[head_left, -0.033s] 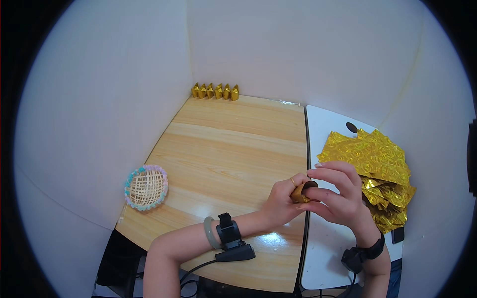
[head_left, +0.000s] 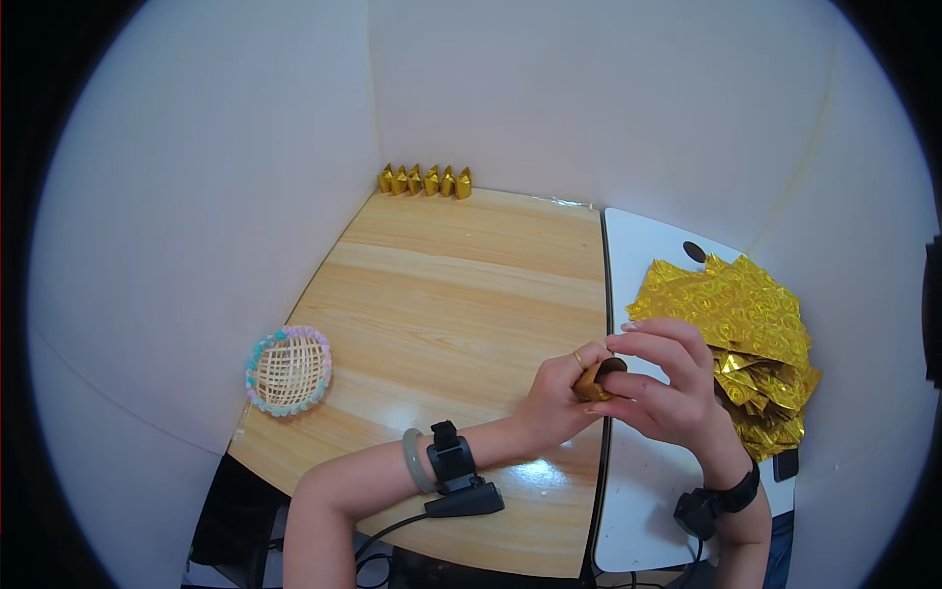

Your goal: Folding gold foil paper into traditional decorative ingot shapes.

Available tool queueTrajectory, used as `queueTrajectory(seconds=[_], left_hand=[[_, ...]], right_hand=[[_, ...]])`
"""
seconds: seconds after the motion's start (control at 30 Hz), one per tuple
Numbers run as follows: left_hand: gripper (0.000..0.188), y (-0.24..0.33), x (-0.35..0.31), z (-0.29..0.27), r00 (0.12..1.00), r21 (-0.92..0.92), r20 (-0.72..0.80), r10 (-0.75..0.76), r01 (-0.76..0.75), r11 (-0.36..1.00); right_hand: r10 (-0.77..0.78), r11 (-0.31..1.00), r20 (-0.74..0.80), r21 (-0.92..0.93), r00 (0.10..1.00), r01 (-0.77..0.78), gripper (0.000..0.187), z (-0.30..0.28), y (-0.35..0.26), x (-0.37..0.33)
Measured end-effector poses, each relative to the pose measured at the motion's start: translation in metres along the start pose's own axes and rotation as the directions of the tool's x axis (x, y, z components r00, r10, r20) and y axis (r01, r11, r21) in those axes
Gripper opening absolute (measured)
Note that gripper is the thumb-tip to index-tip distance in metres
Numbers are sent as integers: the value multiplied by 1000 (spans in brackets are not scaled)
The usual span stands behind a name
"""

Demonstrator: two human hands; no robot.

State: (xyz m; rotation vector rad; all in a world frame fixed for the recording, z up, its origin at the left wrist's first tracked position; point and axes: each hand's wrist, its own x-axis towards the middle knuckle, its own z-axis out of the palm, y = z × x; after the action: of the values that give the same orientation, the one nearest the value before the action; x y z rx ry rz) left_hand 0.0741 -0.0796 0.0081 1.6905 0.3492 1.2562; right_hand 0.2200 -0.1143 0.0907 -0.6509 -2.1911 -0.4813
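Above the seam between the two tabletops, both hands meet on one piece of gold foil paper (head_left: 592, 384), folded into a small hollow shape with a dark opening toward the right. My left hand (head_left: 557, 398), a ring on one finger, is closed around its left side. From the right, my right hand (head_left: 672, 388) pinches the paper's edge between thumb and forefinger, its other fingers raised and curved. Part of the paper is hidden by the fingers. Just beyond my right hand lies a heaped stack of gold foil sheets (head_left: 731, 304).
Several folded gold foil pieces (head_left: 431, 182) stand in a row along the far edge of the wood-grain table (head_left: 442, 285). A round woven basket (head_left: 290, 371) with a pastel rim sits at the left. The white table (head_left: 638, 491) is on the right; pale walls enclose both.
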Motion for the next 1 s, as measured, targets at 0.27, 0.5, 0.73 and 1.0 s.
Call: queueTrajectory(seconds=[0.27, 0.5, 0.73, 1.0], left_hand=[[49, -2, -2, 2, 1000, -21, 16, 0, 0, 1000], [35, 3, 1, 1, 1000, 37, 12, 21, -21, 999], [30, 2, 1, 0, 999, 40, 38, 18, -20, 999], [29, 4, 2, 2, 998, 21, 29, 52, -52, 998]], right_hand=[[-82, 996, 14, 19, 997, 82, 17, 0, 2, -3], [-14, 999, 0, 37, 1000, 14, 19, -2, 1, -3], [-18, 999, 1, 29, 1000, 18, 23, -3, 3, -1], [-37, 999, 39, -23, 999, 38, 18, -7, 3, 1]])
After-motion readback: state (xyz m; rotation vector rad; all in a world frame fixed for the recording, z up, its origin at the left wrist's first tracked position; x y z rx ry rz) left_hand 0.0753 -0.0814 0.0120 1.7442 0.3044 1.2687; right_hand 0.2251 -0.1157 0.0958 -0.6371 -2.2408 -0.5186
